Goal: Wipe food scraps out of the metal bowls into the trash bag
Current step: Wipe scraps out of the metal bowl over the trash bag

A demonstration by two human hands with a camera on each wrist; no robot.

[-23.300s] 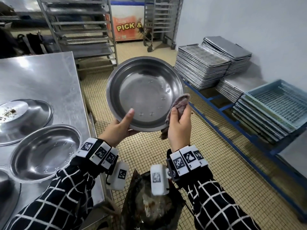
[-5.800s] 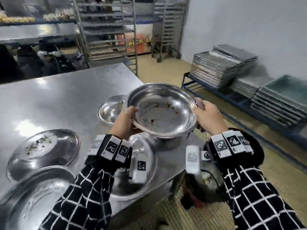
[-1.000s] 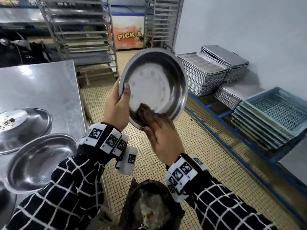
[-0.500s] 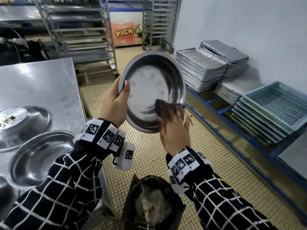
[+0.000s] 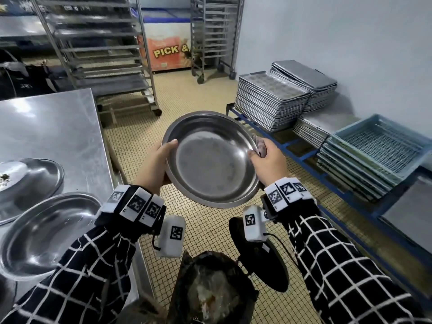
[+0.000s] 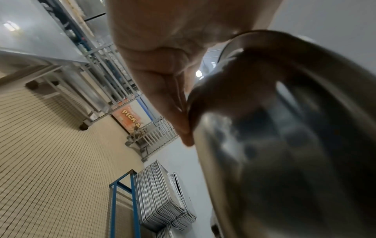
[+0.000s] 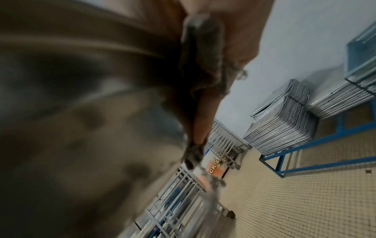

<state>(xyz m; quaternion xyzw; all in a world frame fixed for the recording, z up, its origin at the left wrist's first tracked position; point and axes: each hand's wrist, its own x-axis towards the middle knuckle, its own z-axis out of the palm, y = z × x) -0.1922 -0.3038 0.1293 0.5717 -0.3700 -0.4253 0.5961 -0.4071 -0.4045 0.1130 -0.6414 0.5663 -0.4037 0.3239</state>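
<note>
A bowl [image 5: 214, 160] is held above the floor [image 5: 210, 220], just beyond the open trash bag [image 5: 210, 288], its inside showing no scraps. Its left rim is gripped by the left hand [image 5: 155, 168], thumb laid over the edge. Its right rim is gripped by the right hand [image 5: 268, 166], with a rag [image 5: 259, 145] pinched against the rim under the fingers. Two more bowls [image 5: 44, 232] rest on the table [image 5: 51, 132] at left, the farther one [image 5: 30, 183] carrying dark scraps.

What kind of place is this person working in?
Most likely a commercial kitchen or bakery back room: stacked metal baking trays on a low blue rack, tall wheeled tray racks, and a stainless steel worktable holding metal bowls.
</note>
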